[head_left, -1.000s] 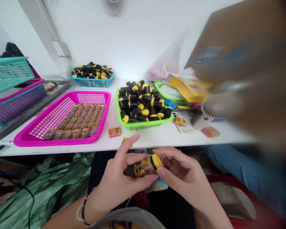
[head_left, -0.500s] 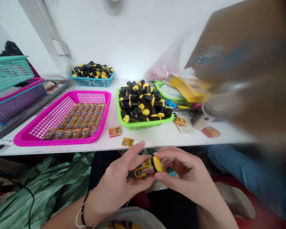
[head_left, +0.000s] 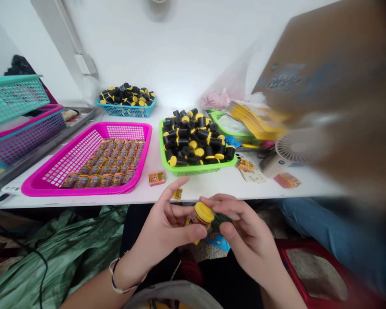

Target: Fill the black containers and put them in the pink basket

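Note:
A small canister (head_left: 199, 216) with a yellow cap and a printed label is held between my two hands below the table edge. My left hand (head_left: 165, 227) pinches it with thumb and fingers, index finger raised. My right hand (head_left: 244, 234) grips its other side, fingers curled. Ahead, a green basket (head_left: 196, 169) holds a heap of black canisters with yellow caps. A pink basket (head_left: 83, 150) holds rows of labelled pieces.
A blue basket (head_left: 127, 110) of more canisters stands at the back. Loose labels (head_left: 156, 178) lie on the white table (head_left: 212, 184). Stacked teal and pink baskets (head_left: 16, 116) sit at left; a small fan (head_left: 289, 148), yellow sheets and a blurred cardboard box (head_left: 324, 64) at right.
The canister has turned so its yellow cap faces up toward me, and both hands have shifted slightly upward and to the right around it.

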{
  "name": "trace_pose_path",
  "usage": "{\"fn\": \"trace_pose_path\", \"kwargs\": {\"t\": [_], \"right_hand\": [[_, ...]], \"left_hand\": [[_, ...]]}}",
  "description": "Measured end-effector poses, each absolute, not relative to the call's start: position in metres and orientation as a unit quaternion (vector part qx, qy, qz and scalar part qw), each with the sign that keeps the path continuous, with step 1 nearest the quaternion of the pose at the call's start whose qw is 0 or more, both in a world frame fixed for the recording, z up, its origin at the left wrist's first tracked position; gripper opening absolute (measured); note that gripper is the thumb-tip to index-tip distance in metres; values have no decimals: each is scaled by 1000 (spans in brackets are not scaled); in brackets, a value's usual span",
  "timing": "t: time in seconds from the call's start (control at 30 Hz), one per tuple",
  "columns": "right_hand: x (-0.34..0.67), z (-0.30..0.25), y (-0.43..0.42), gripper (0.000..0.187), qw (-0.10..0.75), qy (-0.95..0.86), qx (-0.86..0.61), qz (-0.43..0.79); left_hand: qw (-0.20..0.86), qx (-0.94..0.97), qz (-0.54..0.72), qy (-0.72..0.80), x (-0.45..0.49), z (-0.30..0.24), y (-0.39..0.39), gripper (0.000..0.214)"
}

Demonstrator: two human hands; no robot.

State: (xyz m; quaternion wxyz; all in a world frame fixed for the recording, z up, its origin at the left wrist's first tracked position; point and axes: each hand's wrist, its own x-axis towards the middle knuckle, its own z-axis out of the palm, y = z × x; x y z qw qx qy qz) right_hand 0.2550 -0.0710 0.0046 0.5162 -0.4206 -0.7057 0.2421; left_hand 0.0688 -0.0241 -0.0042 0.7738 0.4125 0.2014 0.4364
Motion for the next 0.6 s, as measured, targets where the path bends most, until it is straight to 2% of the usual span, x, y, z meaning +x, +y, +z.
{"fn": "trace_pose_path", "kwargs": {"t": [0.1, 0.13, 0.23, 0.37, 0.47, 0.6], "right_hand": [[250, 1, -76, 61, 439, -760, -471, 85], [247, 0, -77, 66, 415, -770, -483, 36], [237, -1, -78, 61, 407, -771, -488, -28], [227, -2, -78, 65, 435, -774, -459, 30], [224, -3, -79, 71, 443, -777, -445, 55], [225, -3, -80, 64, 454, -778, -434, -3]], "left_hand": [[765, 389, 460, 226, 73, -2, -24, 112], [762, 384, 468, 232, 74, -1, -25, 113], [774, 380, 456, 222, 75, 0, -26, 112], [836, 396, 341, 170, 75, -2, -28, 97], [858, 403, 280, 148, 78, -4, -29, 101], [847, 425, 282, 153, 80, -3, -31, 105]]}}
